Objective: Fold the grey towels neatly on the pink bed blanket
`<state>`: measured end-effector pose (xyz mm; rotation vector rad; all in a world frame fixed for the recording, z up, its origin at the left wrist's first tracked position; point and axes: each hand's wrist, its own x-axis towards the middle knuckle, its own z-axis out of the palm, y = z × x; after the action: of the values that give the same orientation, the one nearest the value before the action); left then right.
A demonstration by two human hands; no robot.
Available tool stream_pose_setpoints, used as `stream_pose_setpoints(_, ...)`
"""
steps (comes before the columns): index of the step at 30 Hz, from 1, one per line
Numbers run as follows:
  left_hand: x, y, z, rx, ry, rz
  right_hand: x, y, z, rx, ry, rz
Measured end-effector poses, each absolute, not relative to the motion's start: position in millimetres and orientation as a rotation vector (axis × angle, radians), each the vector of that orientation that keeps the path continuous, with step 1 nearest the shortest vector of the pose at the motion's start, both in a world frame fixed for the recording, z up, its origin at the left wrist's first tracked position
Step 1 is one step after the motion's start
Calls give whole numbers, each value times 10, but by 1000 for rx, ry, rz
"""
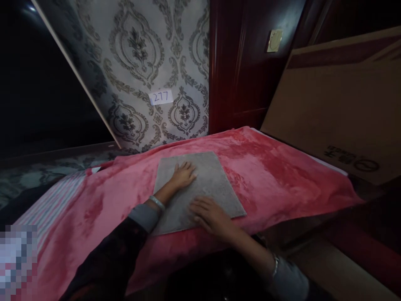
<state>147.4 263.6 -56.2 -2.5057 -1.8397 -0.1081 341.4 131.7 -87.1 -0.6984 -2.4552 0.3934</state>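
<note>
A grey rectangular mat [206,173], which looks like cloth or thin carpet, lies flat on a pink and red blanket [260,167]. My left hand [184,174] rests on the mat's upper middle part with its fingers stretched out. Lower and to the right, my right hand [209,213] is over the mat's near part, palm down, its fingers extended and slightly blurred. Neither hand has anything in its grasp. Both wrists wear silver-coloured bracelets.
A large cardboard box [332,100] leans at the right behind the blanket. A dark screen-like panel [53,83] stands at the left. Patterned wallpaper [138,46] with a paper label [161,97] reading 277 is behind. Striped cloth [53,200] lies at the left.
</note>
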Motion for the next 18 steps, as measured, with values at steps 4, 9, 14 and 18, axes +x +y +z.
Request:
stream_pose_setpoints(4, 1386, 2435, -687, -2517, -1814, -108, 3235, 1397, -974, -725, -2655, 263)
stream_pose_setpoints(9, 1358, 2375, -844, -2456, -1798, -222, 3215, 1243, -1196, -747, -2685, 290)
stream_pose_setpoints(14, 1366, 2348, -851, -2435, -1773, -288, 3372, 1053, -1219, -731, -2646, 354)
stream_pose_setpoints(18, 1365, 2338, -847, -2422, -1763, -258, 3447, 935, -1249, -756, -2613, 369)
